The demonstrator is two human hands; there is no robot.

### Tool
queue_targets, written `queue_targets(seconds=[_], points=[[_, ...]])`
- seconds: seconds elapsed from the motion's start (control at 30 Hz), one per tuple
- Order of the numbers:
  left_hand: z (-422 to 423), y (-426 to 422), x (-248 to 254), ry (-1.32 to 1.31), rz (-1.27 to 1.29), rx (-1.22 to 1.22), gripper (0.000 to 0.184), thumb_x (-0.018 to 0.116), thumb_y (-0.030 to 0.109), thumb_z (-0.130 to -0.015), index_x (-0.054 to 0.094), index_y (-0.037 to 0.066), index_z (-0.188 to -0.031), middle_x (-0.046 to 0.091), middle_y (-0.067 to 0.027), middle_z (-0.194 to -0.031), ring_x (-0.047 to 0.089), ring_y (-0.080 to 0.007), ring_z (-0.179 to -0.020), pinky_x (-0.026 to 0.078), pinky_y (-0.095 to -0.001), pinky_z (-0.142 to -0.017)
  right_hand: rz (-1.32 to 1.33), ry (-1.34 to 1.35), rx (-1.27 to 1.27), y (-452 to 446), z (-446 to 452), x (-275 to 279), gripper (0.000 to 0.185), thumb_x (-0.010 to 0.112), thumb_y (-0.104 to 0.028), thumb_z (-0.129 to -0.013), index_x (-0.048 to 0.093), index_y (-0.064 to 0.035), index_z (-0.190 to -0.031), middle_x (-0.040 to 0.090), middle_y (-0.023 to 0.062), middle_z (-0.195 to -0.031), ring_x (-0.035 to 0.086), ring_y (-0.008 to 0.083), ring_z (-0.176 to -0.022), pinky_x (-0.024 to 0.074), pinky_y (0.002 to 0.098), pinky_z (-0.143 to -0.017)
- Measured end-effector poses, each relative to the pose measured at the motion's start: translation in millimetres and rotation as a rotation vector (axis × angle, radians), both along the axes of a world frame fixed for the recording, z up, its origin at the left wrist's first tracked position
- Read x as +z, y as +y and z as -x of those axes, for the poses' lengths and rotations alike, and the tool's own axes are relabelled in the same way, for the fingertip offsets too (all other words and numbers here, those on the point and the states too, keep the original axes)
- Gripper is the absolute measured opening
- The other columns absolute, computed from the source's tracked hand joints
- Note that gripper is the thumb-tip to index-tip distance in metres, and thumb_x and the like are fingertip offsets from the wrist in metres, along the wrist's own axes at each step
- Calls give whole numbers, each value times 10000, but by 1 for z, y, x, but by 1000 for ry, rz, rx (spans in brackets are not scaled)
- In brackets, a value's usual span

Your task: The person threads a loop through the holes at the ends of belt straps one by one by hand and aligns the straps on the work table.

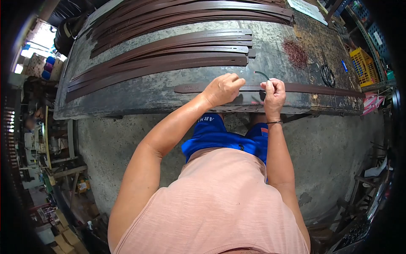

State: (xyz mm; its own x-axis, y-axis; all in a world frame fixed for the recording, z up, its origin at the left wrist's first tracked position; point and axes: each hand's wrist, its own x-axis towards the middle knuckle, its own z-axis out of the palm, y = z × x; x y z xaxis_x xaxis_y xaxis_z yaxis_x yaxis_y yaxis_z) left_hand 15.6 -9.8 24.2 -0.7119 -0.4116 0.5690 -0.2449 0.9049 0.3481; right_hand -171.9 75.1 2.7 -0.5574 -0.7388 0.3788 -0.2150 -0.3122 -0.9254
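Observation:
A brown leather belt strap (321,88) lies flat along the table's near edge, passing under both hands; its rounded left end carries faint marks. Above the strap, my left hand (224,89) is closed, with fingers curled in a pinch; whatever it holds is too small to make out. To its right, my right hand (274,95) is closed around a thin, dark, curved strip (263,74) that sticks up from the fingertips and bends left. The hands are a short way apart.
Beyond the hands lie a bundle of brown straps (169,59) and a larger stack (190,12) on the worn table (156,96). A reddish thread tangle (294,53), a black looped object (327,76) and a blue pen (344,65) are at right, near a yellow crate (362,65).

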Motion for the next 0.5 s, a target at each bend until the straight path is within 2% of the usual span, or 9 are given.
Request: queue_targets(seconds=[0.03,0.17,0.27,0.33,0.4,0.47,0.5], points=[[1,0,0,-126,31,-8,276,618,22,-777,626,80,-1047,566,-93,-808,608,-291,-769,518,-393,-701,2,-50,-5,-1,0,-6,94,575,-63,-955,585,18,-907,570,63,-990,659,137,-804,547,272,-736],[5,-5,-1,-292,178,-37,216,609,53,-787,619,80,-1002,560,-92,-811,610,-286,-784,525,-403,-711,-75,-225,-28,-3,2,-18,108,567,-72,-961,576,19,-903,573,65,-1009,662,139,-808,545,273,-743],[6,-8,-7,-329,126,-25,150,598,71,-796,594,70,-946,561,-94,-827,613,-281,-805,529,-405,-717,-77,-172,-55,-2,-1,-18,126,575,-75,-953,576,16,-866,582,77,-1014,653,144,-801,537,279,-739],[5,-7,-8,-295,89,15,121,596,58,-794,558,59,-909,565,-102,-833,615,-291,-813,531,-404,-726,-50,49,-76,0,-2,-17,131,592,-64,-932,580,9,-825,587,94,-1014,632,150,-805,526,285,-728],[5,-6,-8,-279,76,25,123,594,53,-801,555,56,-917,567,-104,-829,615,-298,-808,530,-408,-722,-45,68,-92,1,-2,-18,126,620,-59,-902,584,7,-801,589,103,-1017,611,151,-813,519,288,-713],[4,-4,-7,-261,61,41,124,592,49,-808,552,53,-925,569,-107,-825,615,-304,-803,528,-411,-719,-78,266,-111,4,-4,-13,102,637,-48,-877,589,7,-806,592,107,-1016,610,162,-824,520,298,-713],[3,-3,-6,-230,33,48,112,590,46,-815,549,53,-918,575,-112,-827,615,-310,-803,525,-415,-715,-80,265,-111,7,-7,-11,102,637,-48,-877,589,7,-806,592,107,-1016,610,162,-824,520,298,-713]])
